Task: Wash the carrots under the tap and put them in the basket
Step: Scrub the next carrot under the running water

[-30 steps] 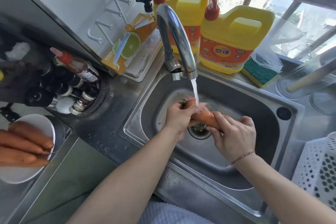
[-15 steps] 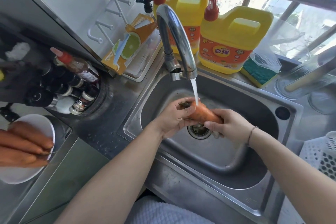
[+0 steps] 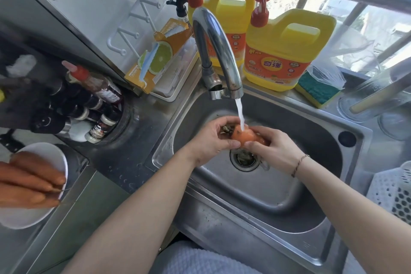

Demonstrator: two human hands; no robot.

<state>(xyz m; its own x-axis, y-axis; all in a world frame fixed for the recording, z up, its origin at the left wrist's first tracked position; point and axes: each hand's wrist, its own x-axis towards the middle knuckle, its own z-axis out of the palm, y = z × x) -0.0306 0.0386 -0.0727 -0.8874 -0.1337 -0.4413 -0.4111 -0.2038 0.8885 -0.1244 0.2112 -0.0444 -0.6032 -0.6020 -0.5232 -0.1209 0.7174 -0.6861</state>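
Hands are sliding closer since before; left hand [image 3: 211, 140] and right hand [image 3: 273, 149] are both curling round the carrot [image 3: 243, 135] under the tap [image 3: 219, 51], basket [image 3: 391, 191] sitting at 3 o'clock.

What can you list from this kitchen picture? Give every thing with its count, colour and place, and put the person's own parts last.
tap: 1, chrome, behind sink, water running
sink: 1, steel, centre
carrot under tap: 1, orange, held over drain
carrots on plate: several, orange, far left
plate: 1, white, left counter
detergent jugs: 2, yellow with red pumps, behind tap
sponge: 1, green and yellow, right of jugs
basket: 1, white perforated, right edge
condiment bottles: several, dark, left of sink
left hand: 1, grips carrot's top end
right hand: 1, grips carrot
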